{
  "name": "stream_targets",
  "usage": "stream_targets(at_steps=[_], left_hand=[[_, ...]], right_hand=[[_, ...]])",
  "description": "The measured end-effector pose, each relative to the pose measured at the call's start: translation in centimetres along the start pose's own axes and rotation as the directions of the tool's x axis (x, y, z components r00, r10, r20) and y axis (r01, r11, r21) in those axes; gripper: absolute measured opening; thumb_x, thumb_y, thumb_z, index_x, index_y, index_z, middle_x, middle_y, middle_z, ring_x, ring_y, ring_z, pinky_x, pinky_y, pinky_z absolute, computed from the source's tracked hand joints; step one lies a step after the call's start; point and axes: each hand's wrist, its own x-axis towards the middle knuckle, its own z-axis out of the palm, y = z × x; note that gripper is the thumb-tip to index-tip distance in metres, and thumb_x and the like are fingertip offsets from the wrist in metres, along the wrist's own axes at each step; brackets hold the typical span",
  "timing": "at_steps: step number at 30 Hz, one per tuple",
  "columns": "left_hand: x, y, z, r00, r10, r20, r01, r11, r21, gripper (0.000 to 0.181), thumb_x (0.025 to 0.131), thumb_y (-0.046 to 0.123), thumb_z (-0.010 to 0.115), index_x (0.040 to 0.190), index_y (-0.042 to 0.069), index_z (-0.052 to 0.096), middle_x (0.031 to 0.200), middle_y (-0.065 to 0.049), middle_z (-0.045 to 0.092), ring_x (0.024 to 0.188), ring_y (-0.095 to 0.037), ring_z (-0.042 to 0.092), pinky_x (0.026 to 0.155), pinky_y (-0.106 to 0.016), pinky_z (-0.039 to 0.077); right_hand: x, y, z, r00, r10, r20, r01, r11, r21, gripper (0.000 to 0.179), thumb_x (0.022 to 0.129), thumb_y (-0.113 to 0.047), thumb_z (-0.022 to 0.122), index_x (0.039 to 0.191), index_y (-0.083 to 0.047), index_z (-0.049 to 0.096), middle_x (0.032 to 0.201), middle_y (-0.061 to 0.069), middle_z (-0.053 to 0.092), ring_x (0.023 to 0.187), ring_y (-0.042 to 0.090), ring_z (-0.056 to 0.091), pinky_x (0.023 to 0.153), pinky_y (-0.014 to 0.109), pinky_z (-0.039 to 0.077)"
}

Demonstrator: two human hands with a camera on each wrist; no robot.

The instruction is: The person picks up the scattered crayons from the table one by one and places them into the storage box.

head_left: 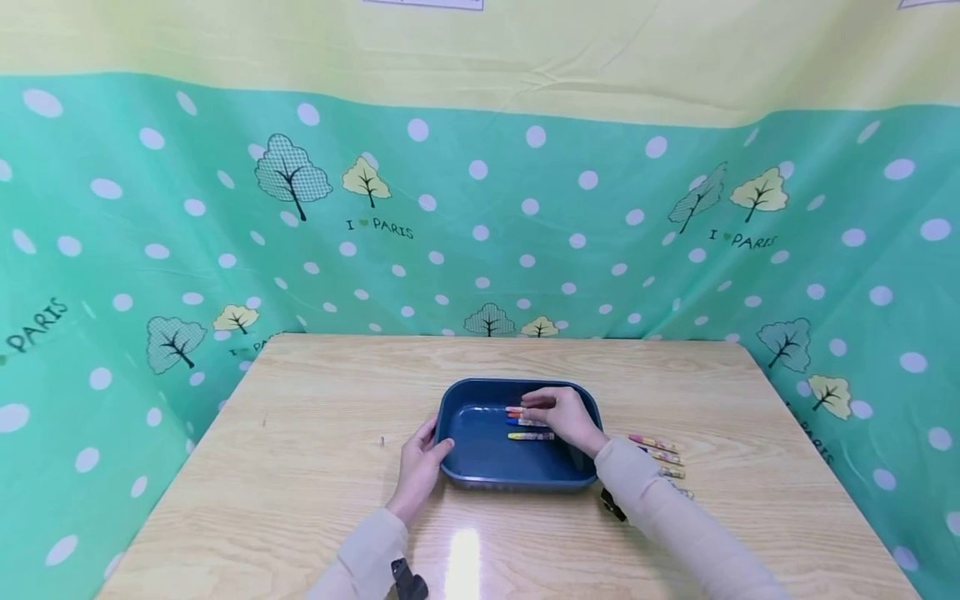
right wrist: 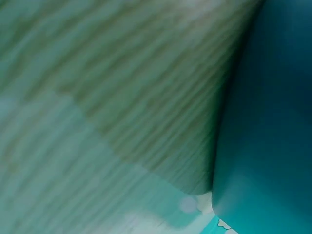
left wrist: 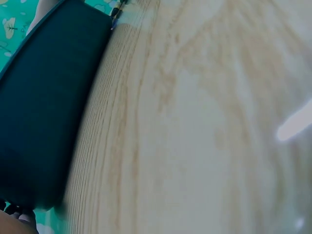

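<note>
A dark blue plastic tray with raised walls stands on the table. At its left rim, my left hand grips the wall, thumb over the edge. My right hand reaches over the right wall, with thumb and fingers pinched at a crayon whose far part they hide. Just below lie a blue-tipped crayon and a yellow crayon on the tray floor. The left wrist view has the tray's outer wall and some fingers; the right wrist view has only the tray's side and the tabletop.
Right of the tray, several more crayons lie in a loose column, partly covered by the right sleeve. The wooden table reaches back to a green dotted curtain, which also hangs at both sides.
</note>
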Motion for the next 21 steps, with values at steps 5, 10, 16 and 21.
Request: stream_targets(at_steps=[5, 10, 16, 21], left_hand=[[-0.1, 0.0, 0.1, 1.000, -0.010, 0.002, 0.010, 1.000, 0.002, 0.052, 0.085, -0.001, 0.053, 0.135, -0.005, 0.039, 0.142, -0.025, 0.035, 0.129, -0.036, 0.037, 0.106, -0.040, 0.035], [-0.1, 0.1, 0.3, 1.000, -0.010, 0.001, 0.010, 1.000, -0.001, 0.052, 0.085, -0.001, 0.053, 0.135, -0.005, 0.039, 0.142, -0.025, 0.035, 0.129, -0.036, 0.037, 0.106, -0.040, 0.035], [0.1, 0.1, 0.4, 1.000, -0.006, -0.015, 0.006, 1.000, 0.003, 0.051, 0.084, -0.003, 0.053, 0.134, -0.005, 0.041, 0.141, -0.023, 0.038, 0.128, -0.035, 0.039, 0.106, -0.041, 0.035], [0.1, 0.0, 0.3, 1.000, -0.007, -0.013, 0.007, 1.000, 0.011, 0.051, 0.085, -0.002, 0.053, 0.135, -0.005, 0.040, 0.141, -0.024, 0.037, 0.128, -0.036, 0.039, 0.106, -0.041, 0.035]], right_hand=[[-0.2, 0.0, -0.5, 1.000, -0.019, 0.024, 0.017, 0.999, 0.050, 0.023, 0.081, -0.010, 0.067, 0.104, -0.006, 0.070, 0.096, 0.004, 0.071, 0.086, 0.015, 0.066, 0.076, 0.030, 0.058], [-0.9, -0.2, -1.8, 0.999, -0.035, 0.036, 0.033, 0.998, 0.053, 0.025, 0.081, -0.012, 0.067, 0.106, -0.006, 0.069, 0.098, 0.005, 0.071, 0.089, 0.015, 0.066, 0.080, 0.031, 0.057], [-1.8, -1.0, -4.6, 0.997, -0.059, 0.050, 0.056, 0.997, 0.056, 0.028, 0.083, -0.009, 0.065, 0.110, 0.000, 0.065, 0.104, 0.016, 0.068, 0.095, 0.022, 0.065, 0.080, 0.031, 0.057], [-2.8, -0.9, -7.3, 0.999, -0.031, 0.038, 0.030, 0.999, 0.034, 0.032, 0.084, -0.013, 0.064, 0.114, -0.001, 0.063, 0.109, 0.014, 0.067, 0.100, 0.022, 0.063, 0.083, 0.031, 0.056]])
